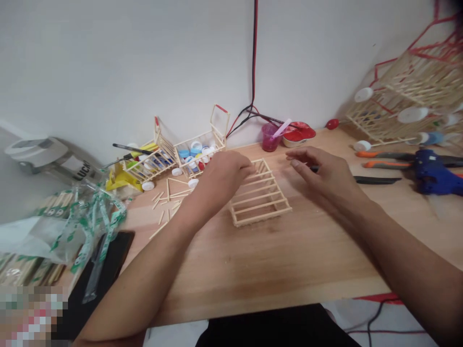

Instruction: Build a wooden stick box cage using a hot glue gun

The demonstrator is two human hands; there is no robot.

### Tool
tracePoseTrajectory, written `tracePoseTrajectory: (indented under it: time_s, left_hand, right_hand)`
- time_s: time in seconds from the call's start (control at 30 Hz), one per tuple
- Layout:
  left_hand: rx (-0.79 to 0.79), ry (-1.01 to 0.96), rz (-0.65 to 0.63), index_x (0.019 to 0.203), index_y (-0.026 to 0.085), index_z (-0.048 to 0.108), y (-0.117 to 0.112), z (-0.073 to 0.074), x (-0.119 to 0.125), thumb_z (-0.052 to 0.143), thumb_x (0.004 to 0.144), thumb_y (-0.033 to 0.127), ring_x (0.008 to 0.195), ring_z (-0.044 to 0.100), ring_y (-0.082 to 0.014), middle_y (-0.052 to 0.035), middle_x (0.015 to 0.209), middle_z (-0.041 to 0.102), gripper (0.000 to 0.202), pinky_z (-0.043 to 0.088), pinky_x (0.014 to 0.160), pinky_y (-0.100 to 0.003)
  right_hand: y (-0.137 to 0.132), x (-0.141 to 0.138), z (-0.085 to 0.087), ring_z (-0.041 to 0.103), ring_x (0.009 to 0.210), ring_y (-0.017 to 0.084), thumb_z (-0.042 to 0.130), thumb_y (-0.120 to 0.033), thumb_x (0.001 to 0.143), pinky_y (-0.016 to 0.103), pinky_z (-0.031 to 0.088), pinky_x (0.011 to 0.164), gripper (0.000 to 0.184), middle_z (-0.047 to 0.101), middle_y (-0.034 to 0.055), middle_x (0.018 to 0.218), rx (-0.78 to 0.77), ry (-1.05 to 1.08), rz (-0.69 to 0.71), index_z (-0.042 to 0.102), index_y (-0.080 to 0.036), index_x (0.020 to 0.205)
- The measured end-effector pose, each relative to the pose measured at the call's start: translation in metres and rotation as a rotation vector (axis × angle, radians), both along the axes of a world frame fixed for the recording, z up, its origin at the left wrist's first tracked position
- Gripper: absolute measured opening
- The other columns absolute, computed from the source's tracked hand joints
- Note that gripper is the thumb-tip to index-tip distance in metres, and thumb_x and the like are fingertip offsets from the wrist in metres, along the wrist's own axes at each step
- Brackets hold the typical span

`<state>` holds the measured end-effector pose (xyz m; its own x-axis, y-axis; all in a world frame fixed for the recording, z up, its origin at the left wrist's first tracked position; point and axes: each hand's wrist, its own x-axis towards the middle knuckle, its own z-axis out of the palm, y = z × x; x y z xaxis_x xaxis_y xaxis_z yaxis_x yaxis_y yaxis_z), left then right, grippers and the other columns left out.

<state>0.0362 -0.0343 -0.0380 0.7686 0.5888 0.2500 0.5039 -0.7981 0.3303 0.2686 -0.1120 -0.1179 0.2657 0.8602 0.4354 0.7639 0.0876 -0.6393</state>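
A small open frame of pale wooden sticks (260, 205), with parallel slats across its top, lies on the wooden table in front of me. My left hand (226, 176) reaches over the frame's far left corner. Its fingers are pinched together at the slats there, and whatever is between the fingertips is hidden. To the right of the frame, my right hand (320, 173) hovers with thumb and forefinger a little apart, nothing visible between them. Just beyond this hand lies a black knife-like tool (378, 180), partly covered by it.
Two stick carts (198, 156) with bottle caps stand by the wall. Loose cut sticks (168, 195) are scattered left, near plastic wrappers (96, 217) and a jug (50, 156). Behind are a pink cup (270, 137) and red dish (298, 135); right, pliers (383, 156) and a blue glue gun (436, 173).
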Motion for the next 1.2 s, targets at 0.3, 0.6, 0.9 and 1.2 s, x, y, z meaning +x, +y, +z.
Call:
tracePoseTrajectory:
  time_s: [0.3,0.6,0.9,1.2]
  left_hand:
    - [0.023,-0.228,0.214,0.074,0.018,0.071,0.019,0.030,-0.031,0.056,0.088,0.015,0.074,0.061,-0.0151,-0.0010,0.072,0.069,0.020,0.044,0.073,-0.028]
    - [0.015,-0.350,0.321,0.074,0.018,0.073,0.029,0.048,-0.051,0.057,0.082,0.013,0.070,0.061,-0.0149,-0.0013,0.073,0.071,0.019,0.044,0.067,-0.027]
    - [0.004,-0.291,0.300,0.068,0.017,0.070,0.038,0.047,-0.059,0.059,0.076,0.009,0.073,0.062,-0.0149,0.0007,0.063,0.063,0.017,0.045,0.074,-0.027]
    - [-0.223,-0.004,0.076,0.074,0.019,0.078,0.062,0.022,-0.064,0.071,0.062,0.005,0.064,0.061,-0.0146,0.0027,0.058,0.062,0.019,0.042,0.063,-0.025]
  right_hand:
    - [-0.007,-0.009,0.017,0.069,0.096,0.025,0.059,-0.036,0.091,0.039,0.053,0.081,0.025,0.075,0.0105,0.107,0.132,-0.046,-0.005,0.073,-0.022,0.105]
    - [-0.009,-0.045,0.059,0.067,0.087,0.026,0.059,-0.036,0.094,0.040,0.048,0.075,0.018,0.073,0.0078,0.090,0.228,-0.411,0.222,0.074,-0.027,0.097]
    - [0.027,-0.058,0.061,0.057,0.073,0.023,0.050,-0.045,0.097,0.035,0.037,0.064,0.031,0.064,0.0056,0.077,0.090,-0.580,0.541,0.076,-0.029,0.091]
    - [0.037,-0.057,0.060,0.056,0.071,0.022,0.045,-0.053,0.096,0.036,0.039,0.064,0.040,0.062,0.0052,0.075,-0.030,-0.583,0.564,0.070,-0.028,0.078]
